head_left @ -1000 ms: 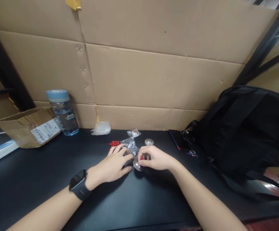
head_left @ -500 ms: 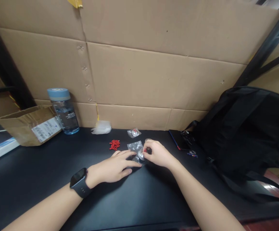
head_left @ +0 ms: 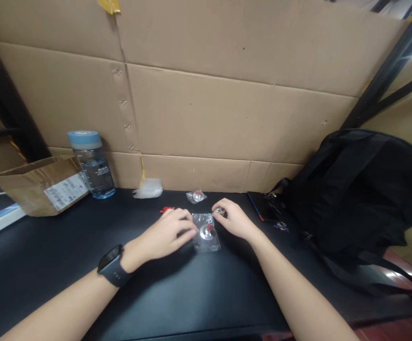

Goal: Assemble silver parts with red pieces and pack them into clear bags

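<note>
Left hand [head_left: 166, 232]: palm down on the black tabletop [head_left: 49, 265], fingertips [head_left: 190, 230] pressed onto the left edge of the clear plastic bag [head_left: 206, 234]; fingers curled close together, pinning rather than lifting.
Right hand [head_left: 235, 220]: just right of the bag and slightly behind it, fingers bent over a small silver disc [head_left: 219, 210] at the bag's far right corner; whether pinching it or only resting on it, cannot tell.
Bag: flat on the tabletop, directly between the two hands, touching the left fingertips, just beside the right knuckles.
Inside the bag: a round metal piece [head_left: 206, 232] with a small red part on it, lying near the bag's middle.
Key relation: bag to the right of the left hand and to the left of the right hand; left hand the one in contact, right hand a little farther back toward the cardboard wall [head_left: 227, 109].
Long axis: bag roughly square, no clear long side; near edge toward the person, far edge toward the wall.
Nearby on the left: red bits [head_left: 166, 209] just behind the left hand, mostly hidden by it.
Farther back: a second small bag [head_left: 196, 196] apart from both hands.
Wrist: dark watch [head_left: 111, 271] on the left arm.
Off to the sides: water bottle [head_left: 93, 165] far left, black backpack [head_left: 362, 189] far right, both well apart from the hands.
</note>
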Tool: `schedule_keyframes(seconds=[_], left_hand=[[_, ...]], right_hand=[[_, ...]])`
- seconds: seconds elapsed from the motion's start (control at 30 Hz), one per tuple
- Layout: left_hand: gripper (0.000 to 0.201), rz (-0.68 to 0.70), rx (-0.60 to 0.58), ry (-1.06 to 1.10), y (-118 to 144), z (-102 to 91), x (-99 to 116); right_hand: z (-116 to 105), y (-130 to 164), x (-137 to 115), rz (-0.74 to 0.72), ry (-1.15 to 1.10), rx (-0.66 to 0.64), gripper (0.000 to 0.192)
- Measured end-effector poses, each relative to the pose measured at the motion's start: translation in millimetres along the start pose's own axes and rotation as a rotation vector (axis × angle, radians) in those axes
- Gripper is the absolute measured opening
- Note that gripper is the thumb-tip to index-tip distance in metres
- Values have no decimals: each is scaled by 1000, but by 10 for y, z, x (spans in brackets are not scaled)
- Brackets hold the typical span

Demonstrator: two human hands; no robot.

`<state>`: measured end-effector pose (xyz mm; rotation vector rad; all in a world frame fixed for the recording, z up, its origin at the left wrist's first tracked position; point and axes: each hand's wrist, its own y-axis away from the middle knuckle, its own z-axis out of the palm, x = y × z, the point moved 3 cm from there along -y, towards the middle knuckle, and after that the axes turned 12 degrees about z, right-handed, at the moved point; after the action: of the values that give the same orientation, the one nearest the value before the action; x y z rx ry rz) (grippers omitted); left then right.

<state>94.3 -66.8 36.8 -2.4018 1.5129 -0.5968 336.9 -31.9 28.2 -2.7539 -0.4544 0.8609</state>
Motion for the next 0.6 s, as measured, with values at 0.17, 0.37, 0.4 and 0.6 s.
schedule_keyframes(seconds=[0.17, 0.37, 0.4, 0.6], left_hand=[[20, -202, 128, -237, 192, -246, -601], [16, -212, 17, -188, 341, -244, -947], [18, -210, 18, -183, 342, -226, -955], [17, -217, 8, -176, 327, -132, -941]], right_hand=[[-38, -66, 308, 75, 56, -11, 37], [60, -112, 446, 78, 16, -21, 41], [82, -122, 467, 82, 3, -5, 45], [191, -158, 555, 130, -54, -4, 46]])
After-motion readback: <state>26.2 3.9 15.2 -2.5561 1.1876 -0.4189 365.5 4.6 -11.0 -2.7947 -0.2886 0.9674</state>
